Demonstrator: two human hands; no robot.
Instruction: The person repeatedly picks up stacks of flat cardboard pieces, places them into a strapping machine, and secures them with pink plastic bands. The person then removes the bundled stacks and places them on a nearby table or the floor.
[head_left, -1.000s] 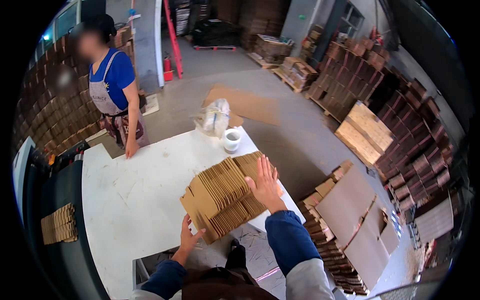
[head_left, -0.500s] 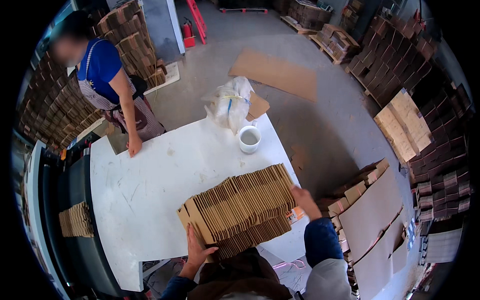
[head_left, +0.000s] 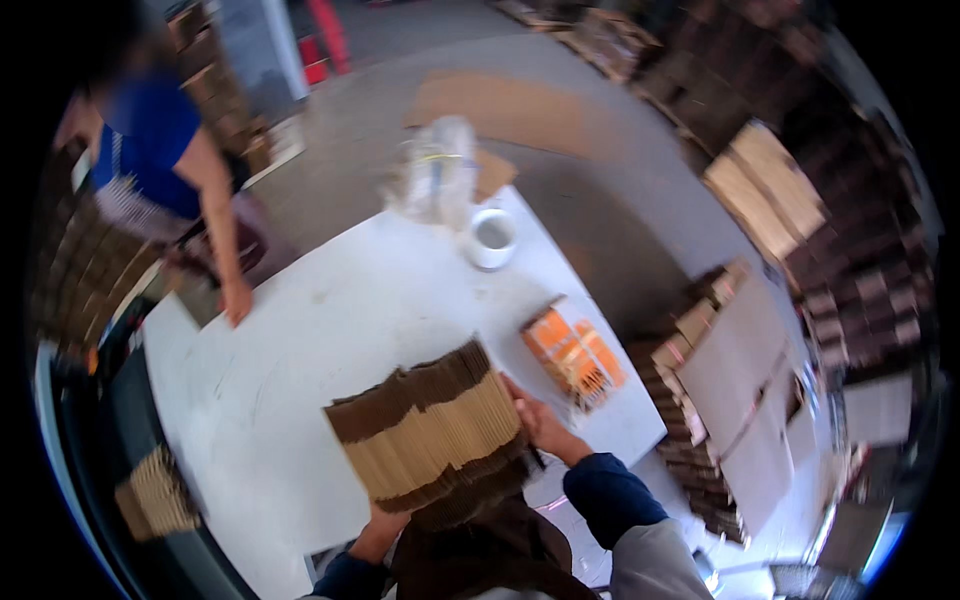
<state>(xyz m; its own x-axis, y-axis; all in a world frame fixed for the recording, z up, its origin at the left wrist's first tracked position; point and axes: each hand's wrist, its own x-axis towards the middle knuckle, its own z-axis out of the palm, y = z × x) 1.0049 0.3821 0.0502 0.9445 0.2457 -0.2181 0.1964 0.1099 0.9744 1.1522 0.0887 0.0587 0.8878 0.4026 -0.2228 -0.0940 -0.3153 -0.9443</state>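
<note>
A long row of flat brown cardboard pieces (head_left: 425, 430), pressed together on edge, is squeezed between my two hands at the near side of the white table (head_left: 270, 380). My left hand (head_left: 378, 532) grips its lower left end, with the fingers mostly hidden behind the cardboard. Wrapped round the right end is my right hand (head_left: 540, 420). The row tilts toward my body, and its near edge reaches my dark apron. To the right of my right hand lies an orange-and-white packet (head_left: 572, 350), partly blurred.
A white mug (head_left: 491, 240) and a tied clear plastic bag (head_left: 437, 175) stand at the table's far corner. Another person (head_left: 165, 170) leans a hand on the far left edge. Left is a dark conveyor (head_left: 125, 400) bearing cardboard (head_left: 155, 495); right, stacked cardboard (head_left: 735, 370).
The cardboard row has come left and toward my body and tipped over, uncovering the orange packet. My right hand moved left with it. The whole view has shifted and blurred.
</note>
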